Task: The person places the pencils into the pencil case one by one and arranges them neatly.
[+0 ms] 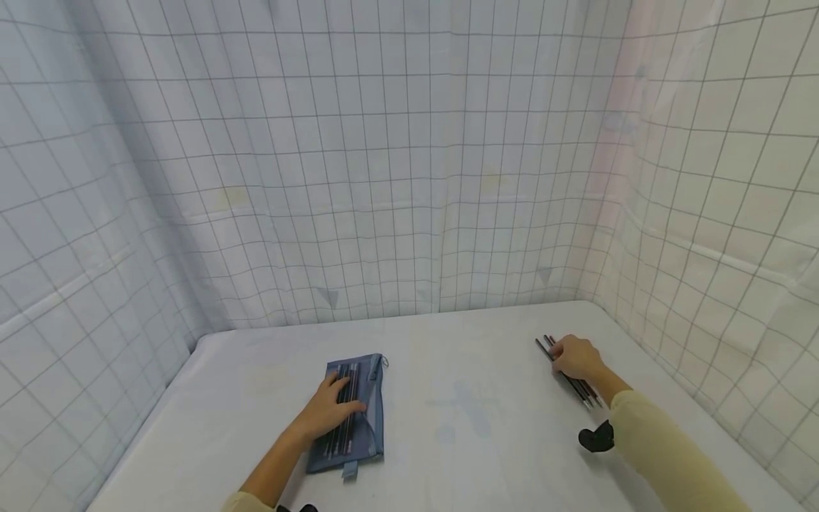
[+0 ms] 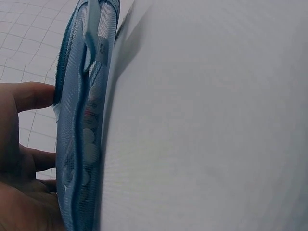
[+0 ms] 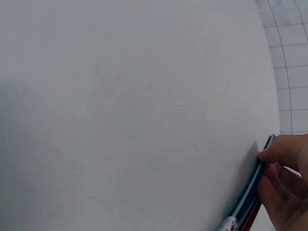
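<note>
A blue mesh pencil case (image 1: 376, 398) lies flat on the left part of the white table, with several pencils (image 1: 348, 435) showing in it. My left hand (image 1: 328, 411) rests on top of the case, fingers spread over the pencils. In the left wrist view, the thumb touches the upper side of the case (image 2: 72, 125), and pale round pencil ends (image 2: 90, 153) show through its mesh. Over on the right, my right hand (image 1: 578, 358) pinches a few dark pencils (image 1: 581, 392) between thumb and fingers. The right wrist view shows these pencils (image 3: 245, 198) lying close along the tabletop.
The white table (image 1: 461, 398) stretches between the two hands. Hanging white sheets with a grid pattern (image 1: 409, 178) enclose it at the back and both sides. A black piece (image 1: 597, 437) juts out from the right wrist.
</note>
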A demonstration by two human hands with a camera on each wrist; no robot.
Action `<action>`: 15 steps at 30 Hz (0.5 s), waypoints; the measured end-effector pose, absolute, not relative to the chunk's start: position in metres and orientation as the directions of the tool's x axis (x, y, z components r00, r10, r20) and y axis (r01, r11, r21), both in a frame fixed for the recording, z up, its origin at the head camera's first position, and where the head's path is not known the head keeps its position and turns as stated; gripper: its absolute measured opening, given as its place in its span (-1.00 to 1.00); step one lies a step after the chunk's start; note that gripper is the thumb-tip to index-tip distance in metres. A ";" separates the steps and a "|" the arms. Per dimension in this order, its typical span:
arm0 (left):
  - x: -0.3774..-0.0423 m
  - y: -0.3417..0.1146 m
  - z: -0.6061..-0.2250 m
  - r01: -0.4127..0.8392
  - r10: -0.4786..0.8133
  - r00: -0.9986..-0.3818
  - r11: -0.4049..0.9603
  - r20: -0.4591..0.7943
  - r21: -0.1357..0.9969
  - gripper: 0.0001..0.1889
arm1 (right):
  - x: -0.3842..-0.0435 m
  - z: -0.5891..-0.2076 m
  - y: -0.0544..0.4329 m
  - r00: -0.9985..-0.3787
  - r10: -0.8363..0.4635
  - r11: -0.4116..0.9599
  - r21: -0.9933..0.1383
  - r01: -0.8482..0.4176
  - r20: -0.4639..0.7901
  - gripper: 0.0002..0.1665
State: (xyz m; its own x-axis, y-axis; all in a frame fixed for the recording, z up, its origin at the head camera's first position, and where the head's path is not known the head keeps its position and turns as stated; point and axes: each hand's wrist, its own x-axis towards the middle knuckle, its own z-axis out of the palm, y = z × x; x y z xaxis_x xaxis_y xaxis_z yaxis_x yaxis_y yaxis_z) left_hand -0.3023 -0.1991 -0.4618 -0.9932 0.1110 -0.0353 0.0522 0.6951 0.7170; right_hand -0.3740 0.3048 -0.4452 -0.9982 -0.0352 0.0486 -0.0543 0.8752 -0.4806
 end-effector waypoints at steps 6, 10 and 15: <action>-0.303 -0.200 -0.463 0.051 0.110 -0.993 0.691 -0.034 0.721 -0.12 | -0.373 -0.447 0.303 -0.997 -0.015 0.882 -0.468 -0.046 0.070 -0.58; -0.303 -0.201 -0.464 0.045 0.106 -0.994 0.691 -0.039 0.721 -0.12 | -0.374 -0.447 0.302 -0.998 0.005 0.876 -0.482 -0.023 0.057 -0.58; -0.300 -0.201 -0.461 0.053 0.120 -0.992 0.665 -0.037 0.745 -0.12 | -0.376 -0.444 0.304 -1.000 0.017 0.858 -0.514 0.007 0.015 -0.60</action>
State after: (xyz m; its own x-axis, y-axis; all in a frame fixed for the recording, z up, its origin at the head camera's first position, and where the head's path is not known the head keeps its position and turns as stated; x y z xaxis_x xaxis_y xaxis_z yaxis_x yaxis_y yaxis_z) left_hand -0.3003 -0.2012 -0.4615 -0.9920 0.1205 -0.0365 0.0533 0.6648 0.7451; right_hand -0.3764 0.3038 -0.4439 -0.9997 0.0173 0.0149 0.0072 0.8580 -0.5137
